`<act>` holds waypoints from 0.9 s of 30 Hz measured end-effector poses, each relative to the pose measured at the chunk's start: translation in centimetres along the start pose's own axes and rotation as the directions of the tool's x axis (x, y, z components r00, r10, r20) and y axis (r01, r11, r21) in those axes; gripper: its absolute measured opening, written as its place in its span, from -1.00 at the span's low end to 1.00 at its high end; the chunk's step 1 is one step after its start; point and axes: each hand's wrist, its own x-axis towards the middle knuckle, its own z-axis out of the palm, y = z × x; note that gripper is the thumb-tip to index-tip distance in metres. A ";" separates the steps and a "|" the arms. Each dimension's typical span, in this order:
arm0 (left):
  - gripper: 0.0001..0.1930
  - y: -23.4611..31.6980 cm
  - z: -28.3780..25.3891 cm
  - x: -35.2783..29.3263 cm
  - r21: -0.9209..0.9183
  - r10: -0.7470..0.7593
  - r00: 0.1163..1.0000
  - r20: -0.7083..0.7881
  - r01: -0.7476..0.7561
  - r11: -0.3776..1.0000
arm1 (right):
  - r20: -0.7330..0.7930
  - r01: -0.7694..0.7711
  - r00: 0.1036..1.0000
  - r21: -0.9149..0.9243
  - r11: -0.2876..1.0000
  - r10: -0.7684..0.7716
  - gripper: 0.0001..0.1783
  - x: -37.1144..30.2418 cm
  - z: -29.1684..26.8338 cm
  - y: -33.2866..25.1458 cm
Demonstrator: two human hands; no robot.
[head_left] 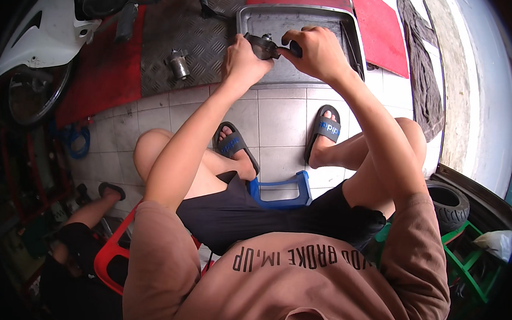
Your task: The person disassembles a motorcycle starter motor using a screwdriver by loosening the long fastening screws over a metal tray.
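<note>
a shallow rectangular metal tray (264, 20) sits at the edge of a low platform, its rim raised and its grey bottom dull and smeared. inside it, along the right wall, lies a long thin dark thing (350, 45), too shadowed to make out. the dark part (262, 46) being worked on is in the hands above the tray; it looks hard and rounded, with a small shiny fitting on its upper side. the left hand (243, 60) has its fingers closed around the left end of this part. the right hand (320, 53) has its fingers curled around a dark, rounded piece (296, 48), with the thumb reaching to the part's right end; i cannot tell whether the two pieces are joined

left of the tray, a silvery metal cylinder (180, 67) lies on a sheet of patterned tread plate (201, 48), raised ridges all over it, between flat red panels (111, 83). beyond it stands a motorbike with smooth white plastic bodywork (50, 33). glossy square tiles (279, 117) cover the floor, a wrinkled dark cloth (423, 76) lies to the right, and a chunky black rubber tyre (449, 208) rests near a green rack (466, 269) carrying a crumpled whitish plastic bag (497, 243)
</note>
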 end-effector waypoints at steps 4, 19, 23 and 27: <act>-0.34 -0.3 -0.2 0.1 0.001 -0.018 1.000 -0.009 0.018 1.000 | 0.029 0.053 0.998 0.042 0.998 -0.055 -0.80 0.3 0.5 -0.7; -0.29 -2.1 -1.1 0.3 -0.012 -0.070 0.997 0.024 0.071 0.997 | -0.116 0.117 0.988 0.137 0.984 -0.102 -0.84 1.1 1.5 -1.4; -0.26 -2.7 -2.1 1.0 0.002 -0.116 0.993 0.030 0.116 0.993 | 0.107 -0.033 0.994 0.060 0.998 0.026 -0.83 0.6 2.6 -0.6; -0.23 -3.5 -3.0 1.4 0.037 -0.143 0.990 -0.007 0.143 0.989 | 0.337 -0.042 0.939 -0.065 0.997 0.062 -0.85 0.1 4.8 -0.5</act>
